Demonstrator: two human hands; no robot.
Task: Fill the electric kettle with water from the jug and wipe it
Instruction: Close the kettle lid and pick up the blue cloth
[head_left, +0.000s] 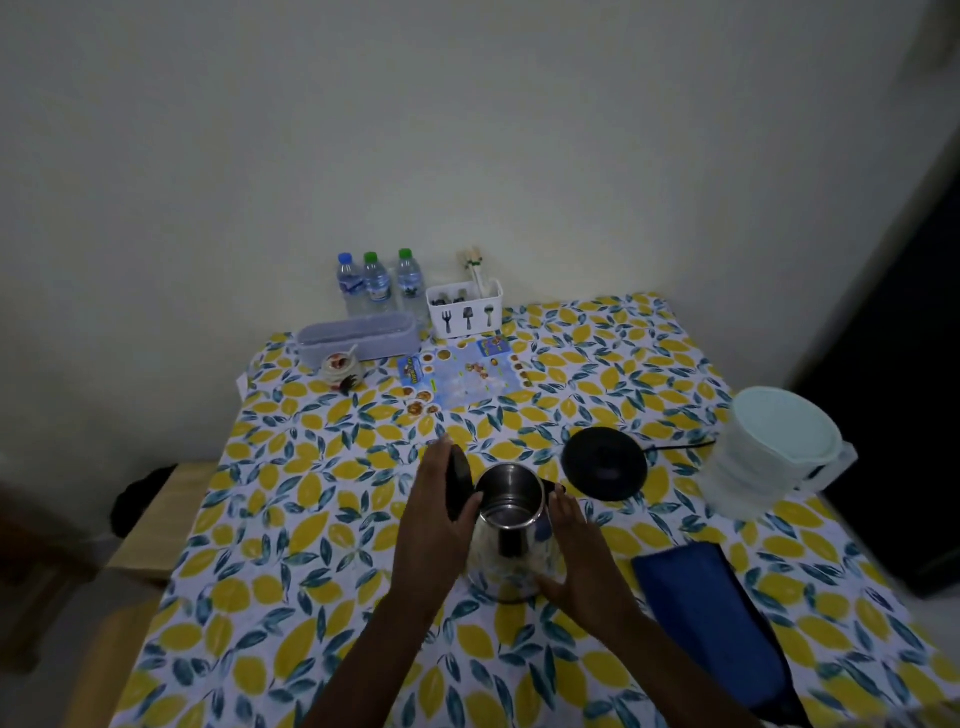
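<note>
A steel electric kettle (511, 525) stands on the lemon-print tablecloth (291, 545) near the table's middle, its black lid (458, 480) swung open to the left. My left hand (439, 514) rests against the open lid and the kettle's left side. My right hand (576, 561) presses on the kettle's right side near the handle. The kettle's black round base (605, 464) lies just behind to the right, its cord running right. A clear plastic jug (774, 457) with a pale lid stands at the right edge. A folded blue cloth (711, 618) lies to the right of the kettle.
At the back stand three water bottles (376, 283), a white cutlery caddy (465, 309), a grey lidded box (358, 338), a small figurine (340, 369) and a blue printed sheet (467, 379). A wooden bench (156, 514) sits left of the table.
</note>
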